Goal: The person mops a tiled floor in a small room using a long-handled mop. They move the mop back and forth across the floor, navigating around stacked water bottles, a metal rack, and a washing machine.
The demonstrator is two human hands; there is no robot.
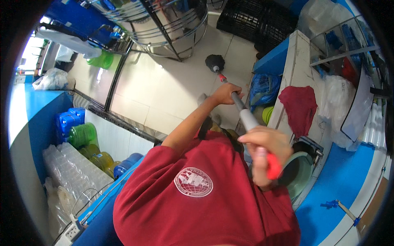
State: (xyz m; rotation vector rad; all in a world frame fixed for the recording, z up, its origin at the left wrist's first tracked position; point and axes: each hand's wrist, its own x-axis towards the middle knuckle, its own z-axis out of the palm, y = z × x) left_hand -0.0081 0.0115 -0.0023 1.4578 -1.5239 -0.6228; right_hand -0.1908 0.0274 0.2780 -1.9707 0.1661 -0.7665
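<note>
I hold a mop [248,119] by its grey and white pole, which slants from my right side away toward the far floor. My left hand [227,93] is wrapped round the lower pole, just above a red joint. Near the red end of the pole, my right hand [266,149] grips it, slightly blurred. The dark mop head [215,62] rests on the pale tiled floor [164,90], close to a round wire rack. Part of the pole is hidden under my fingers.
A chrome wire rack [180,51] stands ahead, with black plastic crates [242,18] beyond it. On the right, a ledge bears a dark red cloth [299,107] above a greenish basin [298,174]. Blue and green water jugs [83,135] sit at left, behind a low partition.
</note>
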